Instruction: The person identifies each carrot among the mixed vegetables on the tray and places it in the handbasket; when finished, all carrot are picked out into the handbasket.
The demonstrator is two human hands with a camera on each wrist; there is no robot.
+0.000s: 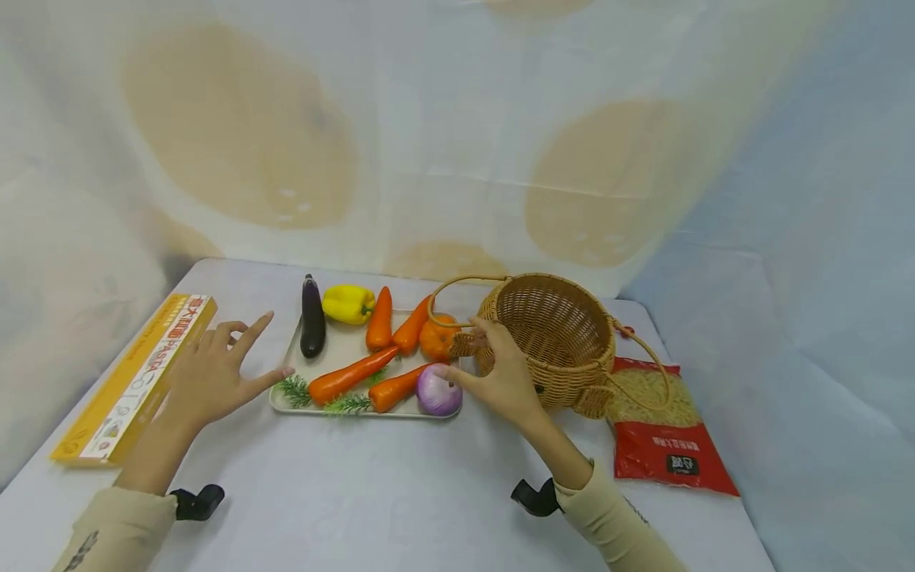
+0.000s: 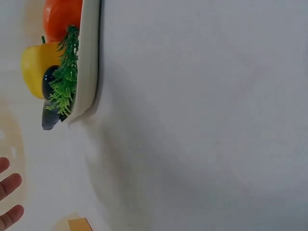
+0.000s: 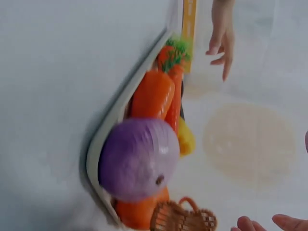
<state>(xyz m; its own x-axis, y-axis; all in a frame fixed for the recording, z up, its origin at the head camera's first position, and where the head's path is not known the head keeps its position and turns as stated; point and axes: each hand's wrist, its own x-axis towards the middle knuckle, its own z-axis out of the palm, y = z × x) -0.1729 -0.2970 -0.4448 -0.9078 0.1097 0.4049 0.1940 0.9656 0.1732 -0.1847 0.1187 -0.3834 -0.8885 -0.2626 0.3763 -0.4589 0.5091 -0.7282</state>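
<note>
My left hand (image 1: 210, 377), thumb and fingers spread, is held between a pasta box (image 1: 139, 381) and the tray's left end, with nothing in its grasp. My right hand (image 1: 503, 373) is also empty, its thumb overlapping the purple onion (image 1: 438, 392) in the head view and its fingers in front of the wicker basket (image 1: 572, 377). Right wrist fingertips (image 3: 288, 223) show apart from the onion (image 3: 139, 159). On the white tray (image 1: 393, 415) lie several carrots (image 1: 353, 375), an orange pumpkin-like vegetable (image 1: 438, 338), an eggplant (image 1: 312, 318) and a yellow bell pepper (image 1: 348, 304).
A red bag of pasta (image 1: 668, 445) lies right of the basket, partly under its looped handle (image 1: 661, 369). Another handle loop (image 1: 465, 278) reaches over the tray's back right corner. Patterned cloth (image 1: 443, 159) hangs behind the white table (image 1: 372, 492).
</note>
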